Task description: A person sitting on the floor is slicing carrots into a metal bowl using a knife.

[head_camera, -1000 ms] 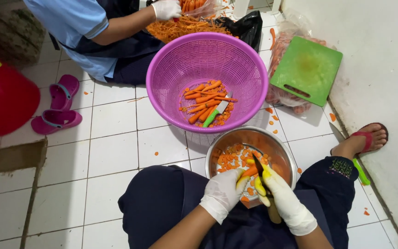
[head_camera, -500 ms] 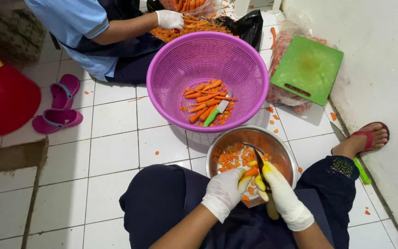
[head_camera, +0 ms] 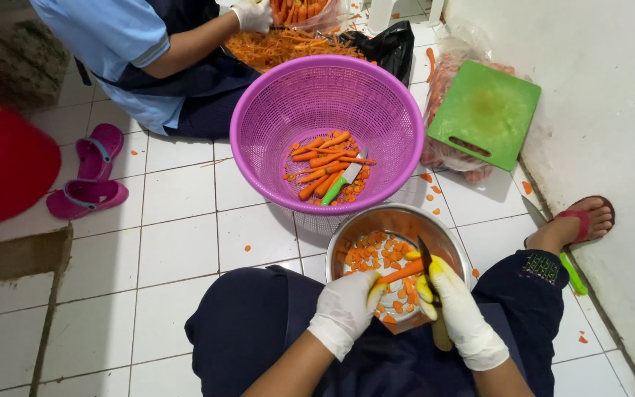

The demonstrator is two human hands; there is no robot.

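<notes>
- Left hand point(head_camera: 345, 309), white-gloved, pinches the near end of a carrot point(head_camera: 400, 273), holding it level over the steel bowl point(head_camera: 347, 239) so cut bits likely drop straight in.
- Right hand point(head_camera: 456, 309), gloved too, is clenched round the yellowish handle of a knife point(head_camera: 425, 255); the dark blade points far, touching the carrot's right end.
- Steel bowl sits on the floor point(head_camera: 185, 250) between the person's knees, just near of the purple basket point(head_camera: 259, 132); orange slices cover its bottom.
- Purple basket holds whole peeled carrots and a green-handled knife point(head_camera: 341, 184), kept within reach as stock, probably.
- Green cutting board point(head_camera: 483, 114) lies far right on a carrot bag, unused.
- Co-worker's gloved hand point(head_camera: 253, 13) at the far edge works on a carrot pile.
- Versus a second ago: carrot looks shorter, blade now nearer the left hand; co-worker's hand has shifted slightly; basket, board and pink sandals point(head_camera: 90, 176) unchanged.
</notes>
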